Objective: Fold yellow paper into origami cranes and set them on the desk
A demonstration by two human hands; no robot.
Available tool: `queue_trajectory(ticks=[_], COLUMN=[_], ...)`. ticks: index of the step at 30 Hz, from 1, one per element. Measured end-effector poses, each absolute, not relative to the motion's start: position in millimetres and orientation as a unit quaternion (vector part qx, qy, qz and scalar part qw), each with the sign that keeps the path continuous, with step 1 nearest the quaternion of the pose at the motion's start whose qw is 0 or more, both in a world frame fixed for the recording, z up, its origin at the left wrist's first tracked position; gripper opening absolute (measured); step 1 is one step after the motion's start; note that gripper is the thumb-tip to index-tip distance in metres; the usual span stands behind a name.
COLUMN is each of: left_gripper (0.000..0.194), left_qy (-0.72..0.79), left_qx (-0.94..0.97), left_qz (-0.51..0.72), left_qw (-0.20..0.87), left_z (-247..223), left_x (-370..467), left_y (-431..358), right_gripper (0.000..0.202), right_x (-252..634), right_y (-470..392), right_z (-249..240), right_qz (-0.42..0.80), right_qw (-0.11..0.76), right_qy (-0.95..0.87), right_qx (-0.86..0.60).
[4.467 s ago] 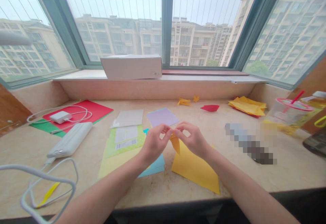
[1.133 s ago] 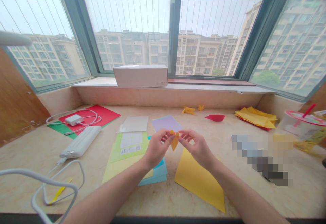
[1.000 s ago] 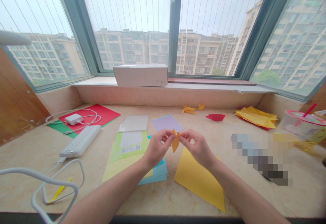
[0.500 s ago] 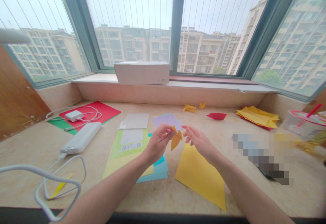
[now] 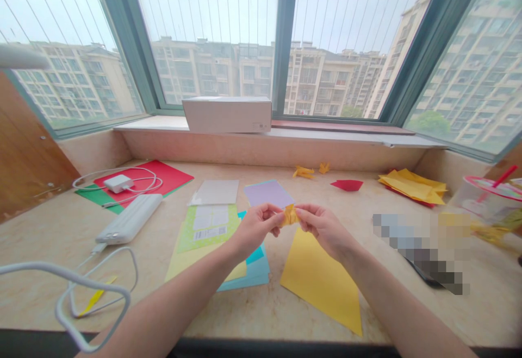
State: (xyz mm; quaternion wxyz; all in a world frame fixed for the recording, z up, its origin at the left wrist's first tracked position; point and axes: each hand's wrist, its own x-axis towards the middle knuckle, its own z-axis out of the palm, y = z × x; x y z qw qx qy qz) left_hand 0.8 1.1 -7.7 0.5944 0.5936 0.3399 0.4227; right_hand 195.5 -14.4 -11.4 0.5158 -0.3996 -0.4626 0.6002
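One big window (image 5: 212,10) fills the back, and below it my counter (image 5: 408,314) runs the whole width. I'm using the yellow sheet (image 5: 326,282) as the landmark, ok? The white box (image 5: 227,116) is on the ledge, well beyond it and a bit left. Cup (image 5: 468,200) with the red straw is off to its right and further back. Red sheet (image 5: 173,176) is far left of it, and the power bank (image 5: 134,218) is left too, slightly nearer. Lilac sheet (image 5: 267,192) is past its far end, to the left.

Now my hands: left (image 5: 259,225) and right (image 5: 324,225) are both up at that far end, thumb and fingers pinching either side of the yellow fold (image 5: 291,215). Red fold (image 5: 346,185) is behind the landmark, with two tiny yellow pieces (image 5: 303,172) further back, slightly left.
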Motion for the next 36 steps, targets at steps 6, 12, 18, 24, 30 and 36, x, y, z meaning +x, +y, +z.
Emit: queue_trajectory(ticks=[6, 12, 18, 24, 30, 36], left_gripper=[0.041, 0.036, 0.032, 0.034, 0.033, 0.03], left_qy=[0.324, 0.304, 0.281, 0.27, 0.269, 0.266], left_qx=[0.544, 0.516, 0.496, 0.487, 0.481, 0.477], left_qz=[0.469, 0.486, 0.49, 0.464, 0.455, 0.459], left_qw=[0.616, 0.636, 0.66, 0.689, 0.7, 0.701], left_z=[-3, -2, -3, -3, 0, 2], left_x=[0, 1, 1, 2, 3, 3], left_y=[3, 1, 0, -2, -4, -4], right_gripper=[0.031, 0.031, 0.03, 0.027, 0.032, 0.032], right_x=[196, 195, 197, 195, 192, 194], right_y=[-14, -15, -17, -24, -22, -20], right_z=[-9, -6, -5, 1, -1, -2], right_qz=[0.609, 0.624, 0.637, 0.674, 0.633, 0.624], right_qw=[0.531, 0.54, 0.544, 0.468, 0.495, 0.497], right_qy=[-0.43, -0.397, -0.391, -0.454, -0.464, -0.472], right_qx=[-0.403, -0.401, -0.382, -0.346, -0.372, -0.375])
